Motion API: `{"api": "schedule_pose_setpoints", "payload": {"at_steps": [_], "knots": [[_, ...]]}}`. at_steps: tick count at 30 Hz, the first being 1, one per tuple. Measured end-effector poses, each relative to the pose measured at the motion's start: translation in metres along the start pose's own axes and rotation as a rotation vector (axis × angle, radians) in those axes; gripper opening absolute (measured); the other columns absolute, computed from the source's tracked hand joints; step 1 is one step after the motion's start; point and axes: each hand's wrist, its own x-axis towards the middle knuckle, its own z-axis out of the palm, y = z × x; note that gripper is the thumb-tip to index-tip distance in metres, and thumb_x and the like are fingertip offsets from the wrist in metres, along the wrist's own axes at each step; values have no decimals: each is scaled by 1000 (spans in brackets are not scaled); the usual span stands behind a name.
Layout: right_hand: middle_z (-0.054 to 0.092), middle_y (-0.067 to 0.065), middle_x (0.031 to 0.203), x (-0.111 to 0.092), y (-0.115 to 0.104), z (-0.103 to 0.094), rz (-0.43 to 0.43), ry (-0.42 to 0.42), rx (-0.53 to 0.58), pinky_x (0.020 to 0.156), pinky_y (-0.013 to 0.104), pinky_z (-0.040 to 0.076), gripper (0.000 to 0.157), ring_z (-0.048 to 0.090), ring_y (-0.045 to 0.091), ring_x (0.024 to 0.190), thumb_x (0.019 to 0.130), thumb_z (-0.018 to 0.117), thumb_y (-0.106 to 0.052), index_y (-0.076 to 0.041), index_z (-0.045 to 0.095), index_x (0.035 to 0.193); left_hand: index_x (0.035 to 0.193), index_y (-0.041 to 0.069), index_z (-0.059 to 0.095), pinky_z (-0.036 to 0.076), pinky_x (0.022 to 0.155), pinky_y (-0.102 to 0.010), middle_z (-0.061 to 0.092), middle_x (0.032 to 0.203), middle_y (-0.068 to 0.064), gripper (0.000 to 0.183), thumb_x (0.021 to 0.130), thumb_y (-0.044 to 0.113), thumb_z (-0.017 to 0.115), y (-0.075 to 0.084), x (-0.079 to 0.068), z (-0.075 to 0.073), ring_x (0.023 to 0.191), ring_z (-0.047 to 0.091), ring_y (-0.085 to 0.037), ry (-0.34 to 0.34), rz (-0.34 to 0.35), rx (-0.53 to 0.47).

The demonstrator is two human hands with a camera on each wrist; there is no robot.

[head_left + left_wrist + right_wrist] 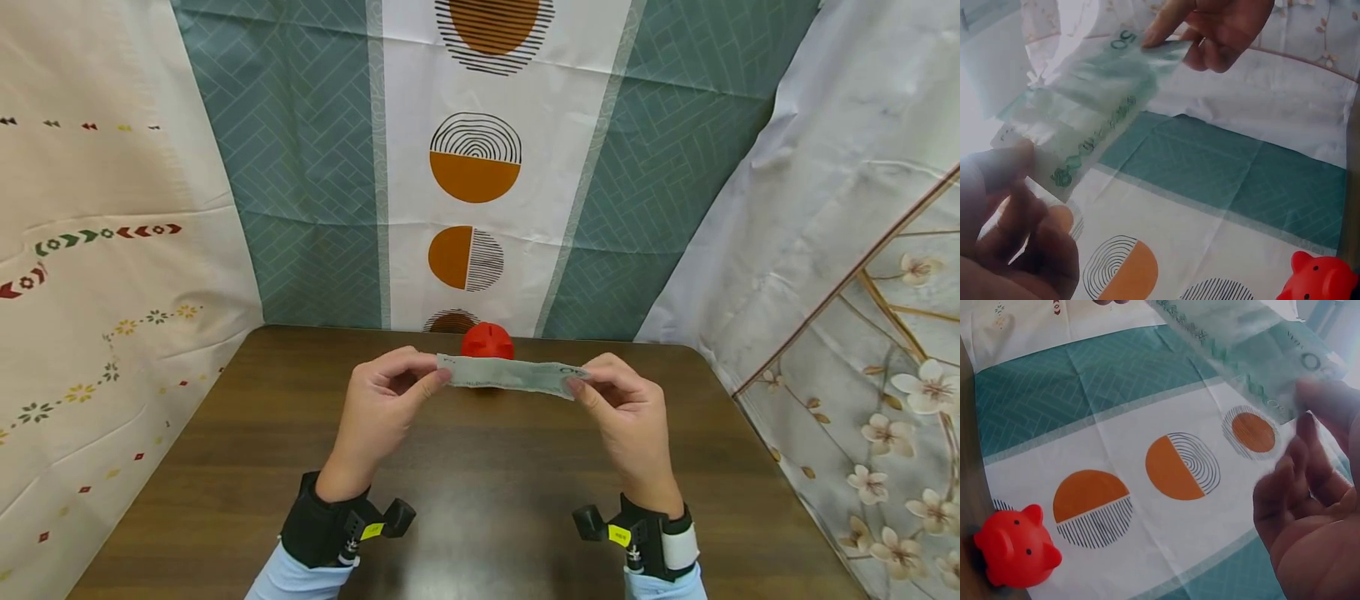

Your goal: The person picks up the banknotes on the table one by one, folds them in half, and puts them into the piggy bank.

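Note:
A green 50 banknote (pixel 510 374) is stretched out flat between my two hands, above the table. My left hand (pixel 382 408) pinches its left end between thumb and fingers, and my right hand (pixel 630 417) pinches the right end the same way. In the left wrist view the banknote (pixel 1094 115) spans from the near left fingers up to the right hand (pixel 1219 28). Behind the note at the table's far edge stands a red piggy bank (pixel 487 340), its lower part partly covered by the note. Its snout and ears show in the right wrist view, where the piggy bank (pixel 1016 547) sits low at left.
The brown wooden table (pixel 480 467) reaches back to a teal and white curtain (pixel 315 167) with orange circles. A cream patterned cloth (pixel 112 333) hangs on the left, and a white floral cloth (pixel 885 400) on the right. Each wrist wears a black strap with a small camera.

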Motion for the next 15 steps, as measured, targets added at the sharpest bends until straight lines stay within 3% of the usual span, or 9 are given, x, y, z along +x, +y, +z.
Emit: {"api": "schedule_pose_setpoints", "payload": {"at_steps": [4, 9, 12, 15], "knots": [[60, 18, 80, -1, 6, -3, -23, -27, 58, 62, 24, 49, 15, 55, 23, 67, 84, 60, 17, 9, 64, 96, 93, -2, 66, 46, 49, -23, 58, 67, -12, 15, 83, -12, 64, -1, 0, 0, 56, 51, -24, -30, -23, -75], [63, 23, 88, -4, 16, -10, -25, -56, 80, 68, 32, 54, 16, 63, 29, 73, 85, 60, 14, 12, 63, 101, 95, -7, 62, 54, 65, -34, 63, 81, -19, 7, 90, -7, 57, 0, 1, 0, 69, 59, -33, -83, -7, -178], [63, 22, 95, -6, 18, -11, -38, -56, 77, 66, 26, 52, 16, 61, 26, 76, 87, 63, 4, 11, 63, 101, 94, -8, 62, 52, 66, -28, 62, 86, -19, 7, 90, -4, 58, 2, 0, -1, 74, 58, -28, -74, -3, -152], [64, 16, 85, -6, 15, -10, -57, -47, 112, 55, 18, 45, 18, 54, 19, 67, 89, 62, -2, 14, 62, 100, 94, -7, 63, 50, 61, -22, 62, 88, -16, 11, 84, -8, 65, 5, -1, -1, 73, 55, -24, -67, -17, -102]]}}
